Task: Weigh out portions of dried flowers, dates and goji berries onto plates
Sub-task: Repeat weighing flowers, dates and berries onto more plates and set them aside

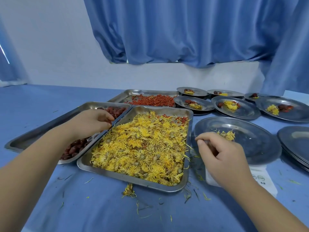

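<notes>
Left hand [93, 121]: mine, fingers curled down among the dates [117, 110]; grip hidden, cannot tell.
Right hand [222, 154]: curled beside the plate [254, 148] on the scale [260, 179]; hold unclear.
Flower tuft [227, 135]: on plate.
Risk: a knuckle resting on the rim would likely falsify the reading.

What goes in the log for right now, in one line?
left hand: over date tray | right hand: at plate rim | plate: on scale, flowers only

Shiny metal trays [107, 166] and smooth, dull-gleaming metal plates [260, 148] sit on a matt blue cloth-covered counter [100, 211]; blue cloth curtain [184, 30] behind.
</notes>
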The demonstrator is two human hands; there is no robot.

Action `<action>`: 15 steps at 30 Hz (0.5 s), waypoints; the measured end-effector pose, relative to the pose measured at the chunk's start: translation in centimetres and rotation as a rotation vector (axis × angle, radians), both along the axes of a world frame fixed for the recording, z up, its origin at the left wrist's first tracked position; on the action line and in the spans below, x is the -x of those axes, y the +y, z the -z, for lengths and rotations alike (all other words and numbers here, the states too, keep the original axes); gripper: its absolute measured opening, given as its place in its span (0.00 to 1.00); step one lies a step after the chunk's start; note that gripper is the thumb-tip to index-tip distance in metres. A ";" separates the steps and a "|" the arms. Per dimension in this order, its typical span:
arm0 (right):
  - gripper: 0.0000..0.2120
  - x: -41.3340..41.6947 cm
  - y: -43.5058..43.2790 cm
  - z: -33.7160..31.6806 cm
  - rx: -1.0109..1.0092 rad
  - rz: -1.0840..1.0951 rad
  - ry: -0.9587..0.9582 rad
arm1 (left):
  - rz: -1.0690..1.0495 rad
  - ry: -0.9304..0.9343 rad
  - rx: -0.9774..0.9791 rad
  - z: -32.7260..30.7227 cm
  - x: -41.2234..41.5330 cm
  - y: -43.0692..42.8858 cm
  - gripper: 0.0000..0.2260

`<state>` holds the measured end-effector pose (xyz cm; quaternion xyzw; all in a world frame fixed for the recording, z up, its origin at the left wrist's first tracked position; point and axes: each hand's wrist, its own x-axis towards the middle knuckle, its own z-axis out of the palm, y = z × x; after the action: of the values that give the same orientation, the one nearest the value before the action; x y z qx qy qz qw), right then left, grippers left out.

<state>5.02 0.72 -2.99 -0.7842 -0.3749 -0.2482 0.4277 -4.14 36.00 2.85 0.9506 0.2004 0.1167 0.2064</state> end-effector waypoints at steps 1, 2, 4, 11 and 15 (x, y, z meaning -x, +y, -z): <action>0.08 -0.2 -0.1 -0.1 -0.075 -0.007 0.066 | 0.037 -0.014 0.020 -0.2 -0.3 -1.0 0.09; 0.09 -0.4 -0.3 -0.3 -0.149 -0.011 0.137 | 0.073 -0.032 0.035 -0.4 -0.8 -2.1 0.09; 0.09 -0.8 -0.6 -0.8 -0.296 -0.010 0.287 | 0.148 -0.072 0.068 -0.7 -1.8 -4.5 0.09; 0.11 -2.7 -2.8 -2.7 -0.779 0.032 0.729 | 0.407 -0.065 -0.004 -1.3 -5.6 -13.4 0.08; 0.06 -3.9 -4.2 -3.2 -0.946 0.022 0.829 | 0.520 -0.125 -0.058 -0.7 -8.2 -18.3 0.06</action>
<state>8.95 -3.49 0.18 -0.5451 -0.0196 -0.0670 0.8355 4.05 17.73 3.58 0.9667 -0.0672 0.1237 0.2139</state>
